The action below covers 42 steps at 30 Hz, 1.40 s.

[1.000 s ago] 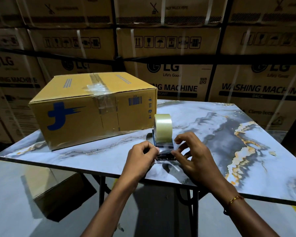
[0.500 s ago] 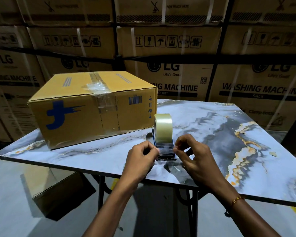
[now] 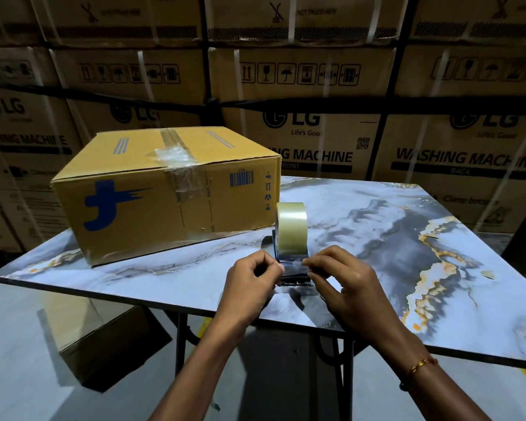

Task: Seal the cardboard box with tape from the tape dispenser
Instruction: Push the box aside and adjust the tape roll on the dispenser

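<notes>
A closed yellow cardboard box (image 3: 164, 192) sits far left; the tape dispenser (image 3: 292, 238) stands upright near its right corner.

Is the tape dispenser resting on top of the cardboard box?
No, the tape dispenser stands on the marble-patterned table, to the right of and in front of the cardboard box, with both hands at its near end.

The scene was dim and warm-toned, the stacked washing machine cartons (image 3: 316, 141) behind sinking into murk toward the upper corners. The marble-patterned tabletop (image 3: 407, 238) caught the most light and showed a soft sheen, with faint glare on the clear tape across the cardboard box (image 3: 164, 192). Shadows pooled under the table and below both hands. Wide-angle distortion bowed the carton edges near the frame's sides. The forearms at the bottom edge looked softly blurred, while the centre stayed fairly sharp
</notes>
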### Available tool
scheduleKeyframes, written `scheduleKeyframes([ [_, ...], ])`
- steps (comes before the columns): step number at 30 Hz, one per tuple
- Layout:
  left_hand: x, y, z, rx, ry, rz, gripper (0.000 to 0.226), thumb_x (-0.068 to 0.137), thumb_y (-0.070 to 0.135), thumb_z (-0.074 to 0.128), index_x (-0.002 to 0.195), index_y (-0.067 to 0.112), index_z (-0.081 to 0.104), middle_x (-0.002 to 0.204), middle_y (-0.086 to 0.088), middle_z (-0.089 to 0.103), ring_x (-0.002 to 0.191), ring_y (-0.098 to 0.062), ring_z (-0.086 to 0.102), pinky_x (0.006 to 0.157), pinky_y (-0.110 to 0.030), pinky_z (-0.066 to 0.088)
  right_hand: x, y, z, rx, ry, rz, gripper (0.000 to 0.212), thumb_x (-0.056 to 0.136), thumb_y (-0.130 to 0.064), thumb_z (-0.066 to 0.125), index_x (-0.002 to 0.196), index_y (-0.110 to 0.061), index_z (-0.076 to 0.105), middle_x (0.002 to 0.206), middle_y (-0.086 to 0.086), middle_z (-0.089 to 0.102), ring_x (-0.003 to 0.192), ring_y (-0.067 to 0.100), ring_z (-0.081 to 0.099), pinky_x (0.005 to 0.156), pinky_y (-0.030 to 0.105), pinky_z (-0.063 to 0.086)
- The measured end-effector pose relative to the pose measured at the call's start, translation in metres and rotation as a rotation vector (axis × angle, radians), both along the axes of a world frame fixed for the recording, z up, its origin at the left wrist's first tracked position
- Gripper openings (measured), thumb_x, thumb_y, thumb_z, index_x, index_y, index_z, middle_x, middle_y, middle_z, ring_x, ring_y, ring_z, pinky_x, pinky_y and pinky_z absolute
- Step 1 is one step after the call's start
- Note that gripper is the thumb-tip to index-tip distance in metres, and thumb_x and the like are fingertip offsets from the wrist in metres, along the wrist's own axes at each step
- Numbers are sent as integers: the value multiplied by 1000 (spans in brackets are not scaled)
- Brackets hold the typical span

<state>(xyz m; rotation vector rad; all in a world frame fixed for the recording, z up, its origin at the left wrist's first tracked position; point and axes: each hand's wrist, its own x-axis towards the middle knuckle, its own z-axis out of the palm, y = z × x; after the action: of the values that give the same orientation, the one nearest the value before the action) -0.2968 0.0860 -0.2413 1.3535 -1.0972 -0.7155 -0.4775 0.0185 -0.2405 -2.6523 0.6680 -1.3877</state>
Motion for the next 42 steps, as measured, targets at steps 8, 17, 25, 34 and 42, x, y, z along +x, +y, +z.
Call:
scheduleKeyframes([
  [8, 1, 0, -1, -3, 3, -8, 18, 76, 31, 63, 71, 13, 64, 55, 6, 54, 43, -11, 40, 54, -27, 31, 0, 4, 0, -132, 17, -72, 15, 92, -13, 66, 104, -8, 75, 89, 5, 65, 78, 24, 64, 60, 38, 53],
  [17, 1, 1, -2, 4, 22, -15, 16, 76, 30, 64, 69, 16, 64, 54, 6, 53, 45, -12, 39, 53, -27, 31, 0, 3, -4, -198, 154, -123, 14, 94, -12, 67, 106, -5, 70, 94, 9, 63, 84, 28, 61, 63, 42, 53],
  [25, 1, 1, -2, 10, 17, -14, 15, 80, 26, 64, 72, 14, 65, 54, 7, 53, 46, -12, 40, 53, -27, 33, 1, 7, -2, -213, 178, -150, 9, 95, -16, 66, 99, -8, 69, 92, 6, 60, 81, 28, 58, 60, 42, 50],
  [34, 1, 2, 0, 2, 49, -23, 16, 77, 26, 63, 69, 12, 63, 56, -1, 51, 45, -15, 36, 50, -25, 30, 1, 10, 2, -292, 195, -238, 12, 96, -21, 63, 95, -11, 69, 89, 6, 57, 72, 28, 53, 56, 41, 46],
  [42, 2, 3, 2, 15, 58, -46, 16, 88, 13, 63, 72, 11, 64, 57, -1, 51, 48, -15, 36, 50, -25, 30, 2, 12, 4, -349, 231, -252, 12, 98, -19, 61, 95, -10, 69, 87, 6, 58, 72, 27, 52, 57, 38, 43],
])
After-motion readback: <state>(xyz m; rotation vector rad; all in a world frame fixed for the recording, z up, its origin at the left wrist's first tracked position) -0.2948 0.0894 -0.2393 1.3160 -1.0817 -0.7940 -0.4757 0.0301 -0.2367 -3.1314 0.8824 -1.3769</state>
